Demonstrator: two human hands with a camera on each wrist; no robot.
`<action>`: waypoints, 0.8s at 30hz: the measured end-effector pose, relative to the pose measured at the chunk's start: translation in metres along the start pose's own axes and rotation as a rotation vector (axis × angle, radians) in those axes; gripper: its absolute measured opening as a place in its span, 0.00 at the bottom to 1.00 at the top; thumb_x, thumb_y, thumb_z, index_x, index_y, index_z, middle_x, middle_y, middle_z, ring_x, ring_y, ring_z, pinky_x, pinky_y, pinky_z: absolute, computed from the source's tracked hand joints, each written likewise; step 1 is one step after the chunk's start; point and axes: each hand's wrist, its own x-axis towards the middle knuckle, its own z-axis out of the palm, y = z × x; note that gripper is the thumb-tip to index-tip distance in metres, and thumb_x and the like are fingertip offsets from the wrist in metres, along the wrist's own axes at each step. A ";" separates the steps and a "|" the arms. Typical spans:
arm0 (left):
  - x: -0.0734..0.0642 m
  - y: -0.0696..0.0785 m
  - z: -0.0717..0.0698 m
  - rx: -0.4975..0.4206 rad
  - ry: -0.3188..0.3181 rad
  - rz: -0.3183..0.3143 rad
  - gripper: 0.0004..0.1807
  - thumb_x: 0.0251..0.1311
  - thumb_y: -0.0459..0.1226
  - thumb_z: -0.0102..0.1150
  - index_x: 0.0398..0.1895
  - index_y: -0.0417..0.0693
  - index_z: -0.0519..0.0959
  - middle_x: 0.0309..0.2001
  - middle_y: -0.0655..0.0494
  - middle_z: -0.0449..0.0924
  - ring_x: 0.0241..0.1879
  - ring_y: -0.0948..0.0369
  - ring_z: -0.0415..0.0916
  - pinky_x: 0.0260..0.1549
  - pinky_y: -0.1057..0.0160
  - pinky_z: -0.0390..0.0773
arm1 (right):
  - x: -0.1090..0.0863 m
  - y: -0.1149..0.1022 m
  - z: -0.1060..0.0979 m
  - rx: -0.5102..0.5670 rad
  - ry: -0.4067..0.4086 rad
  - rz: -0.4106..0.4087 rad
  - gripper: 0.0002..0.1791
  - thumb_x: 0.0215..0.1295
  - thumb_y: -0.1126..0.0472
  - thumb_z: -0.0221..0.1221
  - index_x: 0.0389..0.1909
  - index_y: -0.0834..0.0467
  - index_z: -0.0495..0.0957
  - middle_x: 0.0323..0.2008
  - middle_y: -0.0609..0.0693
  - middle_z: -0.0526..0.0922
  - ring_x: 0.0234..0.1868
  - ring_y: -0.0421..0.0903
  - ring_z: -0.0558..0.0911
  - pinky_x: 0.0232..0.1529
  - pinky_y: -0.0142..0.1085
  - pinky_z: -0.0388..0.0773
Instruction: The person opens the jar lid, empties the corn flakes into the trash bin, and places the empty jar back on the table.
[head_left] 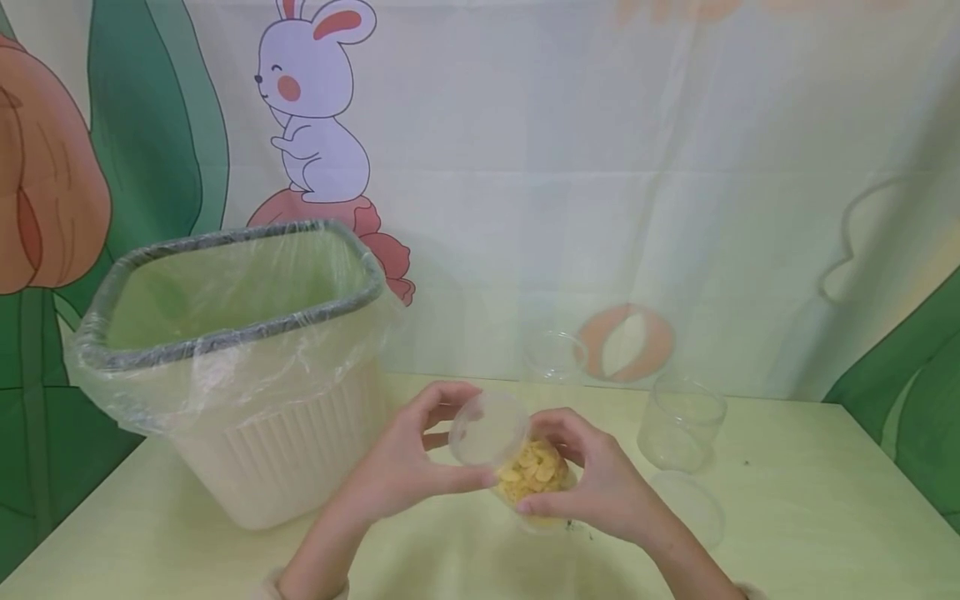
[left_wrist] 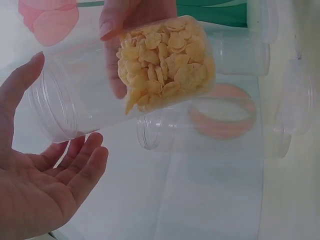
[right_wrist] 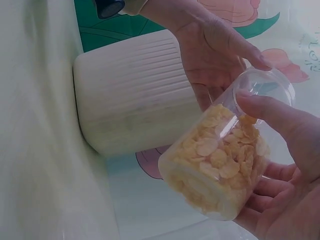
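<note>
A clear plastic jar (left_wrist: 95, 97), part filled with yellow corn flakes (head_left: 538, 471), is tilted with its round mouth end up and to the left. Around the flake-filled lower part my right hand (head_left: 592, 475) grips it, thumb on the near side and fingers on the far side, as the right wrist view also shows. My left hand (head_left: 408, 458) holds the ridged mouth end (left_wrist: 52, 100) loosely between thumb and curved fingers. The flakes are heaped in the bottom half of the jar.
At left stands a cream waste bin (head_left: 277, 450) with a grey rim and a clear plastic liner (head_left: 225, 375). Two more clear jars (head_left: 682, 425) (head_left: 555, 358) stand at the back. A clear round lid (head_left: 690, 508) lies on the table at right. Behind hangs a printed cloth (head_left: 525, 167).
</note>
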 end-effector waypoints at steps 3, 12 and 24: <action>-0.001 0.001 -0.002 -0.007 -0.035 0.010 0.38 0.40 0.36 0.72 0.58 0.48 0.66 0.55 0.55 0.69 0.55 0.57 0.68 0.52 0.53 0.70 | 0.000 0.000 0.000 -0.004 0.003 0.004 0.32 0.41 0.60 0.72 0.49 0.59 0.70 0.46 0.51 0.78 0.49 0.49 0.75 0.54 0.49 0.70; 0.000 -0.006 -0.017 -0.125 -0.210 0.155 0.39 0.46 0.30 0.66 0.64 0.45 0.61 0.63 0.52 0.64 0.61 0.58 0.62 0.55 0.48 0.66 | 0.000 -0.001 -0.002 -0.019 -0.001 -0.018 0.32 0.40 0.58 0.72 0.49 0.60 0.73 0.45 0.51 0.79 0.48 0.47 0.77 0.53 0.43 0.72; 0.002 -0.008 -0.018 -0.114 -0.211 0.172 0.37 0.45 0.28 0.67 0.62 0.43 0.65 0.60 0.51 0.68 0.59 0.56 0.65 0.54 0.56 0.69 | 0.000 -0.001 -0.002 -0.034 -0.006 -0.086 0.32 0.40 0.57 0.73 0.49 0.59 0.74 0.46 0.50 0.80 0.46 0.44 0.77 0.51 0.36 0.73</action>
